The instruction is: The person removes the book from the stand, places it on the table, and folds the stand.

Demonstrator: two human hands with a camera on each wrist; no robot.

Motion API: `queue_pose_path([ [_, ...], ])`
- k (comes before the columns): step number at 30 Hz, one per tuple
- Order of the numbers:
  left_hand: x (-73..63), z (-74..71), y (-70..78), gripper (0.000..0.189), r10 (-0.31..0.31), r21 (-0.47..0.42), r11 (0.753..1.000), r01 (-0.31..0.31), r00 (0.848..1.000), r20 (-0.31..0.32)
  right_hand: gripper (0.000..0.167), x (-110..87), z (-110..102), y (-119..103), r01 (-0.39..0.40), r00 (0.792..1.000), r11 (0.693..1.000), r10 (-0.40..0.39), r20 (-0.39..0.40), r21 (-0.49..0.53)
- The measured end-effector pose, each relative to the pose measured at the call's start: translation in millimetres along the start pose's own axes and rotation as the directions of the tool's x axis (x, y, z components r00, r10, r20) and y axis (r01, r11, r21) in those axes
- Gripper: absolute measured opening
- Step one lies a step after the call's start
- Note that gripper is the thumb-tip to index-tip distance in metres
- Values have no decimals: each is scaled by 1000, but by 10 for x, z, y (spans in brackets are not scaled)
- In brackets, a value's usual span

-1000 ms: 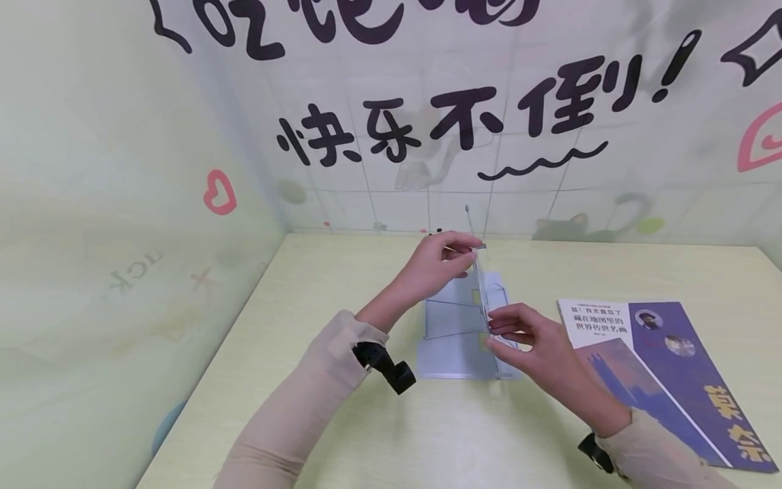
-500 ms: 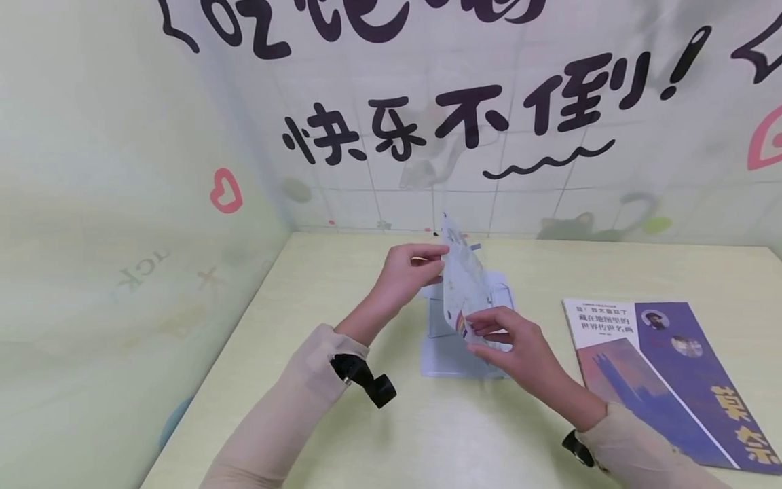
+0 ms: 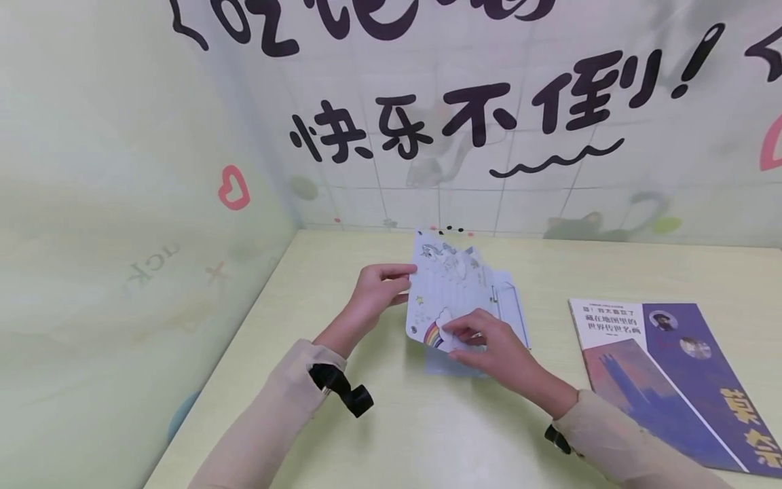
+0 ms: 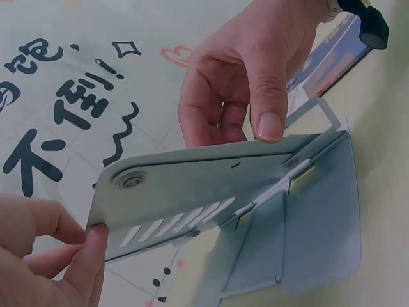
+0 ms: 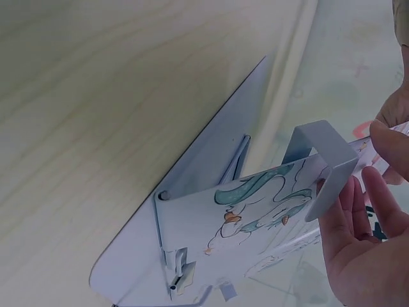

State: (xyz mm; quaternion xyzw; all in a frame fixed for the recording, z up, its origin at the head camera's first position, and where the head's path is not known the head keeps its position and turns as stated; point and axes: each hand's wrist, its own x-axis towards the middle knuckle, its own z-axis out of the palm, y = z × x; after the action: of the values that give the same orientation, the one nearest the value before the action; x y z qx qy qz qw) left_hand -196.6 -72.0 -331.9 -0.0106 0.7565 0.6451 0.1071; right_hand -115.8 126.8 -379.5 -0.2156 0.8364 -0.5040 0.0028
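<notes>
A pale metal book stand (image 3: pixel 452 285) stands on the table, its front panel printed with a unicorn and a rainbow. The panel tilts up from a flat base (image 4: pixel 319 217), joined by a hinge (image 4: pixel 281 185). My left hand (image 3: pixel 377 292) pinches the panel's left edge between thumb and fingers; its grip also shows in the left wrist view. My right hand (image 3: pixel 489 339) holds the near edge by the rainbow, thumb on one side, fingers on the other. In the right wrist view, a bent grey bracket (image 5: pixel 335 160) sits on the panel's edge beside the right fingers.
Right of the stand lies a purple-and-white book (image 3: pixel 678 380) with a picture on its cover. A printed wall covering (image 3: pixel 489 197) rises behind the table (image 3: pixel 391 435), and another pale covering (image 3: pixel 122 272) runs along the left.
The panel has swung left from nearly edge-on, so its printed face now shows. Both hands have moved left and a little lower with it. The view has shifted slightly.
</notes>
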Motion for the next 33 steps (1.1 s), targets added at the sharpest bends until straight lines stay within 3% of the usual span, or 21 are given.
queue_pose_path([
  [12, 49, -207, -308, 32, -89, 14, 996, 89, 996, 11, 30, 126, 185, 36, -28, 997, 986, 40, 70, -166],
  [21, 126, -244, -552, 34, -157, 81, 984, 157, 988, -12, 30, 207, 313, 79, -30, 988, 925, 84, 128, -380],
  [28, 166, -256, -714, 36, -192, 140, 971, 195, 981, -30, 29, 228, 404, 72, -61, 982, 883, 136, 129, -465],
  [33, 179, -261, -784, 37, -195, 126, 972, 197, 980, -23, 29, 224, 440, 64, -51, 982, 865, 134, 131, -499],
])
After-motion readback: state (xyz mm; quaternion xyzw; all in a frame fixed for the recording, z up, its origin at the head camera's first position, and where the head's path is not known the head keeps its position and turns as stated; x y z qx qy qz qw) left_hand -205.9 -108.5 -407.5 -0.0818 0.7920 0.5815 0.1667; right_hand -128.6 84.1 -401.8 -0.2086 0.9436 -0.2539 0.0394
